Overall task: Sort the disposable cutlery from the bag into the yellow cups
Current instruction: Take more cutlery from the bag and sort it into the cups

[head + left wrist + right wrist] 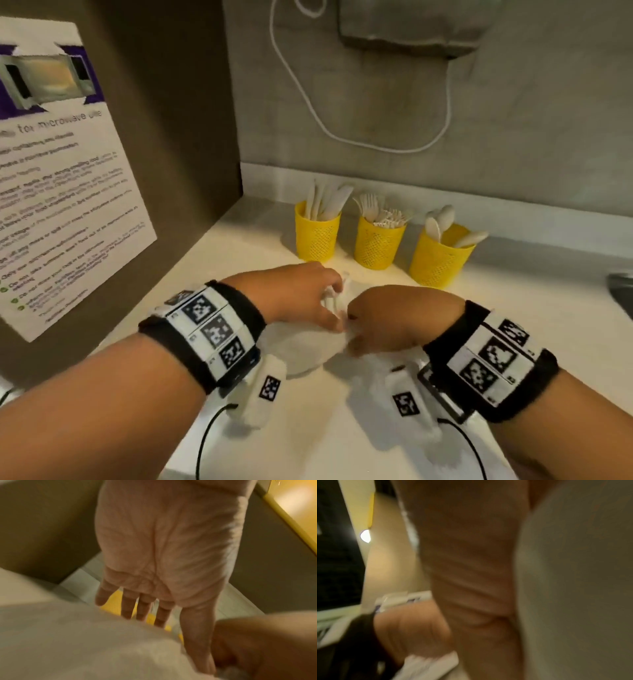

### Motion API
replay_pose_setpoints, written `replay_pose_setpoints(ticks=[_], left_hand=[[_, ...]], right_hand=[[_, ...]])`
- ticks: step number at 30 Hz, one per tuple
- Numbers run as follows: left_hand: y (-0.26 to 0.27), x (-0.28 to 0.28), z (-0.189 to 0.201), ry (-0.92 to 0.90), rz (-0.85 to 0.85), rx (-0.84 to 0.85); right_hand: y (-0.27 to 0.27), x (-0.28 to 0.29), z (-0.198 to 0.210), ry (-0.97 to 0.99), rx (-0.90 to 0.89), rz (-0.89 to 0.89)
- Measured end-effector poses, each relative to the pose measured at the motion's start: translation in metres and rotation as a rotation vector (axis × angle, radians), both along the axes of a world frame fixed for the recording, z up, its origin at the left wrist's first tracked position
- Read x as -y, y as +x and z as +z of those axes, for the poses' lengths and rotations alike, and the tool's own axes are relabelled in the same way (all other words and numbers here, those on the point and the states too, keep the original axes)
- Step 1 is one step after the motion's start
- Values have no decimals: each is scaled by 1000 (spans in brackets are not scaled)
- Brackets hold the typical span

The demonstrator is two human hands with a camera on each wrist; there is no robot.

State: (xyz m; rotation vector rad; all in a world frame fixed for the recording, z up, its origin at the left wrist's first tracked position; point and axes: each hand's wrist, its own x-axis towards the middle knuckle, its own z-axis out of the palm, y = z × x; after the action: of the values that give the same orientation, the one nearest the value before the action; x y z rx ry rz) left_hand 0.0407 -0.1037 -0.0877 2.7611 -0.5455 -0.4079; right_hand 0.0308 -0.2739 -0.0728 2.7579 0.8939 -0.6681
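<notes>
Your left hand pinches pale cutlery above the bag on the counter, while your right hand fingers grip the bag's edge.

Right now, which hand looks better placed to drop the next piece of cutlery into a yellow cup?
Probably the left hand: it is nearer the yellow cups, and pale cutlery pieces show at its fingertips. The right hand sits lower, curled on the white bag, seemingly steadying it. Blur hides the exact grips.
</notes>
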Motion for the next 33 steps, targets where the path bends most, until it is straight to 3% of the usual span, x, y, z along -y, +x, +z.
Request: replay_pose_setpoints(ticks=[4, 9, 13, 22, 26, 30, 33], left_hand=[[23, 45, -27, 53, -186, 13], [39, 63, -37, 44, -301, 95], [49, 37, -36, 0, -275, 65], [38, -23, -10, 7, -116, 90], [20, 13, 4, -228, -152, 103], [7, 65, -13, -66, -206, 166], [10, 66, -22, -35, -154, 236]], right_hand=[[1, 53, 13, 64, -42, -174], [-10, 74, -16, 19, -64, -165], [-13, 84, -32, -47, -3, -114], [0, 126, -12, 90, 328, -414], [-7, 93, -4, 468, 183, -319], [-3, 63, -27, 309, 231, -243], [-3, 74, -31, 423, 301, -336]])
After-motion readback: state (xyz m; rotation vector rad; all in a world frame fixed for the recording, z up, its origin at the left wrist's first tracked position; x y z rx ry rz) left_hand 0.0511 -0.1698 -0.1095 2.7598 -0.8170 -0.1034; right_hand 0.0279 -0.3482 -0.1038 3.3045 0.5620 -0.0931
